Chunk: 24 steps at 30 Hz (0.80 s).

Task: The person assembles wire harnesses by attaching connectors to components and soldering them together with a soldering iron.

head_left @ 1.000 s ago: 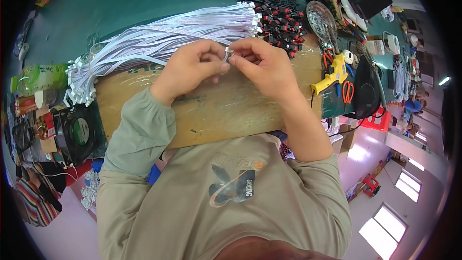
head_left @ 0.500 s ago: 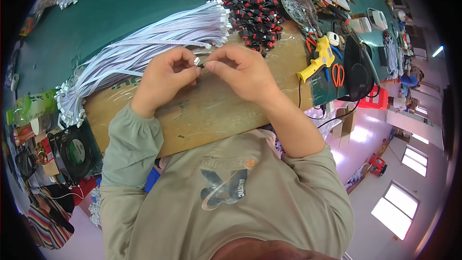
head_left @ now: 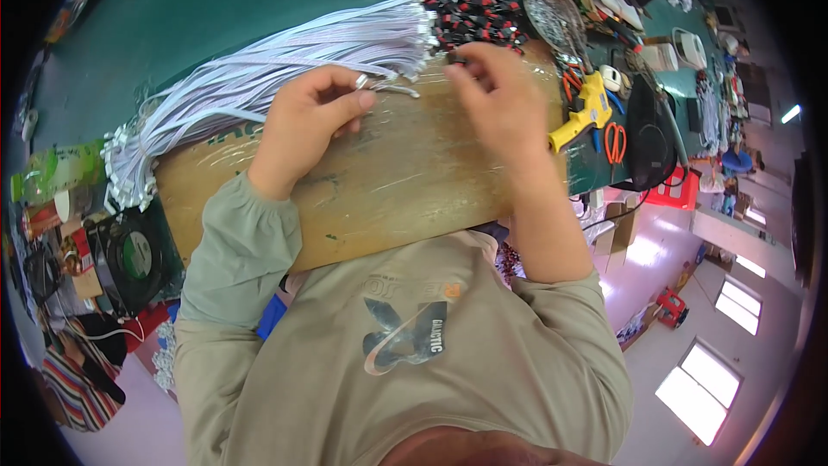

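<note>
My left hand is closed in a pinch on the white connector at the end of a white flat cable. A short piece of cable reaches to the right of its fingertips. Over the right part of the board, my right hand is curled and slightly blurred, with a small black part at its fingertips. Just beyond that hand is a heap of small black-and-red parts. A thick bundle of white flat cables lies behind my left hand.
A tan board covers the near part of the green table. To the right lie a yellow glue gun, orange-handled pliers and a metal dish. A black fan and a green bottle are at left.
My right hand has moved away from the left, to the right and toward the black-and-red heap. My left hand keeps the connector. The view has shifted slightly.
</note>
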{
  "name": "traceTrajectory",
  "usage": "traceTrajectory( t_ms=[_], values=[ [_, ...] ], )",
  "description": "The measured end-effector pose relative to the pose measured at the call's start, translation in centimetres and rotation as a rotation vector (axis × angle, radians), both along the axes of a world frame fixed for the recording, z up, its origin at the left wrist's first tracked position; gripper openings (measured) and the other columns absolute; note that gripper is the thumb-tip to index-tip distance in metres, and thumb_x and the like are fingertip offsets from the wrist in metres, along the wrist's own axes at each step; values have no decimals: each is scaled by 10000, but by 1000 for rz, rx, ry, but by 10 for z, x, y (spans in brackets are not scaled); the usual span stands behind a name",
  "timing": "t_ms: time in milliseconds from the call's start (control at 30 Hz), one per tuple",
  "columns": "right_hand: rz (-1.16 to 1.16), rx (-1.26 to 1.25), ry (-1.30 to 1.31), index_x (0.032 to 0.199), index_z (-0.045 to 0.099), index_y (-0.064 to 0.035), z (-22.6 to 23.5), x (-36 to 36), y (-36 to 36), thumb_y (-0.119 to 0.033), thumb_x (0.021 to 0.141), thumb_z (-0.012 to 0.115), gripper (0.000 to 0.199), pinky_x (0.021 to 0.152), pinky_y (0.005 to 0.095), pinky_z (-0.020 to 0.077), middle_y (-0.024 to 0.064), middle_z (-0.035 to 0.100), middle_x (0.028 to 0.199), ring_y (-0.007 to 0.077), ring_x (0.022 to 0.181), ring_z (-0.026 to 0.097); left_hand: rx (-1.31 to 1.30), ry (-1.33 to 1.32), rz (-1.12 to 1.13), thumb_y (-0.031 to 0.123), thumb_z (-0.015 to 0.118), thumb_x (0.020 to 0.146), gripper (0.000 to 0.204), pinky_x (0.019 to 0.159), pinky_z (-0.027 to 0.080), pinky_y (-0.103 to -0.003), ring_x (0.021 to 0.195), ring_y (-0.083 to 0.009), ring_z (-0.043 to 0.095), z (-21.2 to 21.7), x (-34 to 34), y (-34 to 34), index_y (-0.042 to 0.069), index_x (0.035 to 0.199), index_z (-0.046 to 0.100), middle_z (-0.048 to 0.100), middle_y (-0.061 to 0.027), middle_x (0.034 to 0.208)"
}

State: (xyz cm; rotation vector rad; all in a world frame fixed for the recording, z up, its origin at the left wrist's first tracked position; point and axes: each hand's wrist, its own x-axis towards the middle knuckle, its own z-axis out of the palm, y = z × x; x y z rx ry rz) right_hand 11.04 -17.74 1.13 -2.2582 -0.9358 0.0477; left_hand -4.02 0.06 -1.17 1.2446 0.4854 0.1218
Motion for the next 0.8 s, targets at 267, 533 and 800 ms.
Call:
traceTrajectory(
  t_ms=[267,533,800],
  values=[
    [-70,-375,-120,1011,635,-113,4,23,-10,-319,790,710,312,622,365,499,31,635,807,217,721,637,-102,-61,44,113,693,844,156,544,408,-206,632,-76,553,-8,1,5,9,947,638,611,-13,763],
    [-46,254,439,1112,632,-72,9,14,-18,-161,895,599,236,587,257,468,24,657,894,89,687,593,-124,-57,47,125,693,835,215,557,413,-203,634,-79,558,-5,1,5,-10,996,649,614,-17,764],
    [64,546,1258,1171,593,-25,9,-10,5,-134,900,614,293,580,221,470,78,651,939,97,705,594,-58,-29,14,147,695,831,233,542,407,-198,625,-67,555,-5,-1,5,-1,1008,660,625,-8,772]
  ],
)
